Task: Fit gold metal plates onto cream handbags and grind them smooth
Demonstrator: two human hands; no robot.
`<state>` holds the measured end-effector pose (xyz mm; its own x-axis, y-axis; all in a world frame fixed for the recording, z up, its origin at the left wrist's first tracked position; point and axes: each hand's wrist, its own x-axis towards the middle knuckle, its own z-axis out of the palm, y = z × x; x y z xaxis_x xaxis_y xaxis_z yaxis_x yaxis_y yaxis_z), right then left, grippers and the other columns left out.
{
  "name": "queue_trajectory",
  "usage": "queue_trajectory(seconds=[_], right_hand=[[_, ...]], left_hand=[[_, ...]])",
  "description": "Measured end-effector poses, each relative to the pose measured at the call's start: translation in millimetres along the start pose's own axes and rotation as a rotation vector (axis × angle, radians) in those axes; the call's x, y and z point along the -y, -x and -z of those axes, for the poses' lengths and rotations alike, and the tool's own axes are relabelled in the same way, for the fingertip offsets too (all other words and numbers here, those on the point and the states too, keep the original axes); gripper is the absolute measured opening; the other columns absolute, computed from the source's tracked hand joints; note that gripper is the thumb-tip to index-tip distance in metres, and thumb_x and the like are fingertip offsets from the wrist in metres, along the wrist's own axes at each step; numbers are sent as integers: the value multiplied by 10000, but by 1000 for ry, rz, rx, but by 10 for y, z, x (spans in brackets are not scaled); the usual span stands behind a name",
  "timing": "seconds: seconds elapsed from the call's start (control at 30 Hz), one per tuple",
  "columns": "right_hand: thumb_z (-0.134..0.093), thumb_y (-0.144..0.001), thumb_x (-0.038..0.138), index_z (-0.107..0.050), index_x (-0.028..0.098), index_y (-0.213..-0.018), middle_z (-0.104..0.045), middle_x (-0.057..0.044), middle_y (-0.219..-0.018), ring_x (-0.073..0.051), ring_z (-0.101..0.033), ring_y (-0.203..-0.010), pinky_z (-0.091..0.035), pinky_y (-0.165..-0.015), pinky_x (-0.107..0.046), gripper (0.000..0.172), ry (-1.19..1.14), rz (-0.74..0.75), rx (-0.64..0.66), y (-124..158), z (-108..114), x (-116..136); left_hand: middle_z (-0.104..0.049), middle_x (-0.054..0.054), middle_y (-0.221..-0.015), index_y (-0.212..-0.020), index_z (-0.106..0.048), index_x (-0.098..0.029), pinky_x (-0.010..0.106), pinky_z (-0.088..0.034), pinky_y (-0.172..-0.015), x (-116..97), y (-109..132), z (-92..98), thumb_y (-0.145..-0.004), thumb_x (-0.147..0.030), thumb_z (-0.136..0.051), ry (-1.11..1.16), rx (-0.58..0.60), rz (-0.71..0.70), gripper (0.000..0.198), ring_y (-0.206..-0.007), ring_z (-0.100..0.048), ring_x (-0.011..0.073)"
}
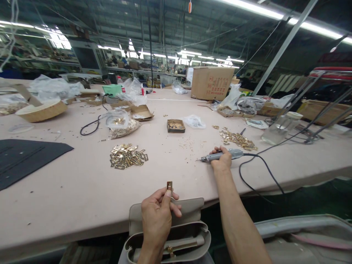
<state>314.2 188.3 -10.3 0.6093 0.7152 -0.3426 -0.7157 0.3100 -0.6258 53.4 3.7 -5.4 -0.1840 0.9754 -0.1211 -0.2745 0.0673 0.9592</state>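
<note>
Between the thumb and fingers of my left hand (158, 214) is a small gold metal plate (169, 184) with a slot in it, held upright. Below that hand a beige handbag (205, 234) stands open, its flap (189, 207) laid back against the table edge. My right hand (223, 158) is wrapped round a grey electric screwdriver (235, 153), whose bit points left just over the tabletop near some scattered tiny screws (192, 145). A pile of similar slotted metal plates (128, 157) lies to the left, and a heap of gold fittings (238, 140) lies beyond my right hand.
A small dark box of tiny gold parts (176, 126) sits mid-table. The screwdriver's black cord (264, 161) loops off the right edge. Black sheet material (27, 157) lies at left, a tape roll (42, 109) behind it. A clear jar (282, 128) and cardboard box (211, 83) stand farther back.
</note>
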Motion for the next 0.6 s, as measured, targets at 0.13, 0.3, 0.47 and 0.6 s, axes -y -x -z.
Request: queue_trajectory(seconds=[0.13, 0.3, 0.47, 0.6], right_hand=[[-597, -859, 160, -518, 191, -848, -625, 29, -703, -101, -548, -491, -497, -443, -228, 85, 3, 2, 10, -5, 12, -1], [-598, -859, 165, -517, 194, -853, -625, 30, -701, -101, -545, -486, -499, -439, -227, 86, 6, 2, 13, -9, 14, -12], [-593, -866, 161, -512, 196, -861, -629, 32, -697, -101, -552, -489, -505, -437, -221, 89, 14, -6, 10, -15, 13, -17], [-615, -882, 190, -499, 203, -842, -631, 32, -696, -99, -544, -474, -506, -423, -218, 123, 20, -9, 10, 4, 3, -12]], left_hand=[[-663, 6, -535, -799, -738, -132, 327, -649, -604, 4, -2, -5, -848, -440, -711, 3, -4, 2, 313, -377, -563, 126], [-627, -5, -475, -780, -732, -137, 313, -642, -601, -5, 2, -8, -856, -426, -699, 2, -2, -10, 301, -375, -562, 130], [-610, -6, -445, -756, -721, -136, 331, -652, -630, -13, 6, 0, -867, -443, -696, -26, 11, -14, 328, -380, -560, 136], [-638, 4, -472, -766, -722, -141, 334, -654, -644, 1, 0, 10, -868, -437, -700, -37, 8, -10, 314, -387, -569, 137]])
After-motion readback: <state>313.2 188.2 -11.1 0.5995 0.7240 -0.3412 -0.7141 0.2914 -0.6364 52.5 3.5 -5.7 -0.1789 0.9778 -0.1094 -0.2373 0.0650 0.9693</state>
